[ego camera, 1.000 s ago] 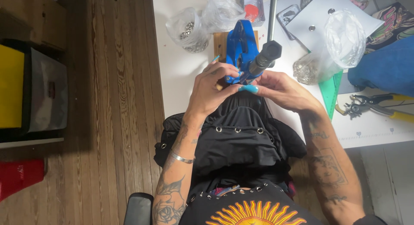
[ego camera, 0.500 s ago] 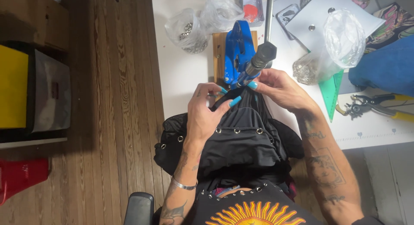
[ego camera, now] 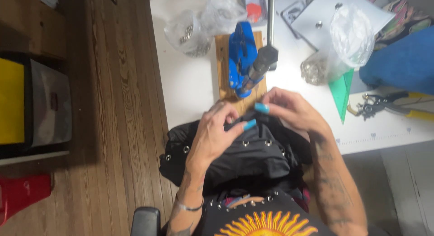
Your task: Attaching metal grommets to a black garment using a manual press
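Observation:
A black garment (ego camera: 253, 157) with metal eyelets lies bunched on my lap and over the front edge of the white table (ego camera: 190, 87). My left hand (ego camera: 217, 134) pinches its upper edge, thumb and fingers closed on the cloth. My right hand (ego camera: 289, 110) grips the same edge just to the right. Both hands sit directly in front of a blue hand press (ego camera: 242, 59) on a wooden board (ego camera: 222, 64); its black-handled lever (ego camera: 262, 62) points toward me. The cloth under my fingers is hidden.
Clear bags of metal hardware (ego camera: 187, 35) lie left of the press, and another bag (ego camera: 350, 35) to the right. A green set square (ego camera: 341, 89), pliers with yellow handles (ego camera: 389, 105) and blue cloth (ego camera: 402, 62) fill the right side. Wooden floor and a yellow-and-grey box (ego camera: 31, 102) lie left.
Both hands have drawn the garment edge back from the press toward me. The left hand moved down and left. The camera view shifted slightly.

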